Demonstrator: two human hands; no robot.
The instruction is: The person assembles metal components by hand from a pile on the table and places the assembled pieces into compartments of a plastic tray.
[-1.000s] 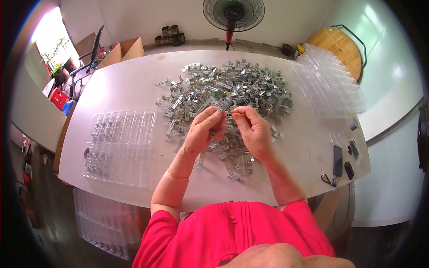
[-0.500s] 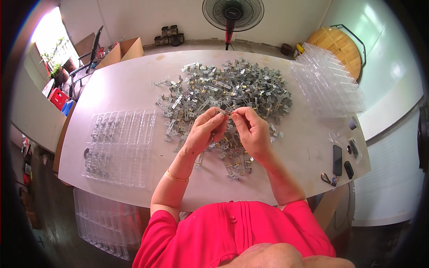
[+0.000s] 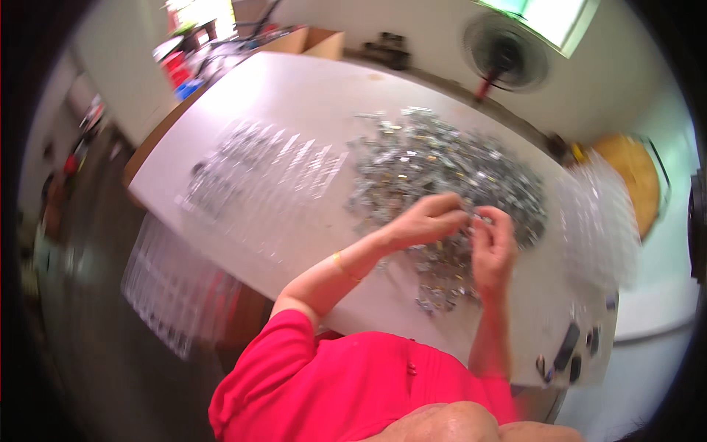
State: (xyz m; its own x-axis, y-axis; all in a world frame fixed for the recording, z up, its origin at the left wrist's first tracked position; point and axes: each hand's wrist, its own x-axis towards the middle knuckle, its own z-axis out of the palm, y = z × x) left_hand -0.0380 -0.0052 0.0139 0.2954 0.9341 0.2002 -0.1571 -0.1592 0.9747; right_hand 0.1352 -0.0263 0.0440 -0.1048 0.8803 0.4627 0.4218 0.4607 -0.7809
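Note:
My left hand (image 3: 431,219) and my right hand (image 3: 495,243) meet fingertip to fingertip over the near side of a heap of small metal brackets (image 3: 442,158). Between their pinched fingers is a small metal part (image 3: 472,219), its details lost in motion blur. The brackets are silvery, with brass-coloured bits among them. To the left on the table, a clear plastic tray (image 3: 276,214) has metal pieces in its far-left compartments.
Stacked clear trays (image 3: 600,228) occupy the white table's right edge. A dark phone (image 3: 567,346) and small black items lie at the near right corner. More clear trays (image 3: 173,287) stand below the table's left edge. A fan (image 3: 504,59) stands beyond the table.
The whole view has turned leftward and tilted, so the table appears slanted and blurred. My hands stay together at the fingertips over the heap.

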